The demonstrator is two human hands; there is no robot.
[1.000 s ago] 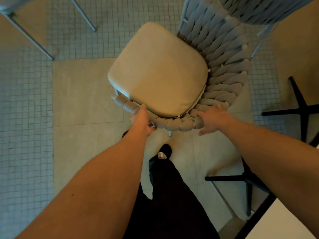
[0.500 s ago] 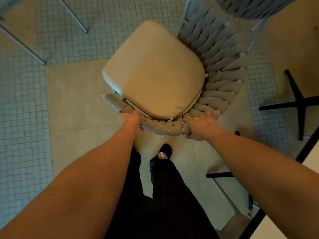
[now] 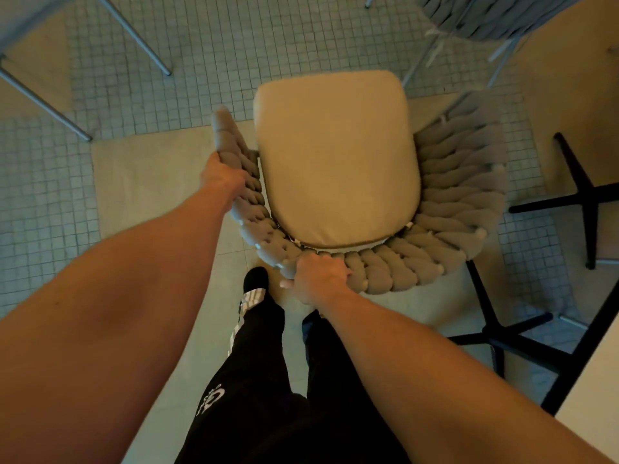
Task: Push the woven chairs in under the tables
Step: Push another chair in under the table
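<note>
Left grip: the left hand (image 3: 223, 174) is curling round the outer edge of the woven chair (image 3: 395, 262) on its left arm side; its fingers are wrapping over the braided rim toward the seat, though the fingertips themselves are hidden behind the weave.

Right grip: the right hand (image 3: 316, 276) is clasping the rear curve of the same rim; the knuckles are bunching over the braid and the thumb is sticking out on the side toward the body.

Chair from the grips: the seat cushion (image 3: 336, 159) is lying ahead of the right hand and to the inner side of the left hand; the open front of the seat is pointing away from the body, so the chair's front-to-back axis is running roughly straight out from the right hand.

Nearer hand: the right hand is sitting closer to the body, behind the seat; the left is reaching further forward along the flank, so it seems to be steering while the right is driving.

Table from the grips: a black cross-shaped table base (image 3: 582, 199) is standing off to the right of both hands, and a pale tabletop edge (image 3: 589, 383) is showing nearer the body on that same side; the chair's front is not facing either one.

Turn needed: judging from this, the chair is calling for a swing to the right before any push; the right armrest is lying near the black foot and may catch on it.

Elsewhere: another woven chair (image 3: 482, 18) is standing beyond the seat; grey metal legs (image 3: 134, 31) are slanting down on the far left.
</note>
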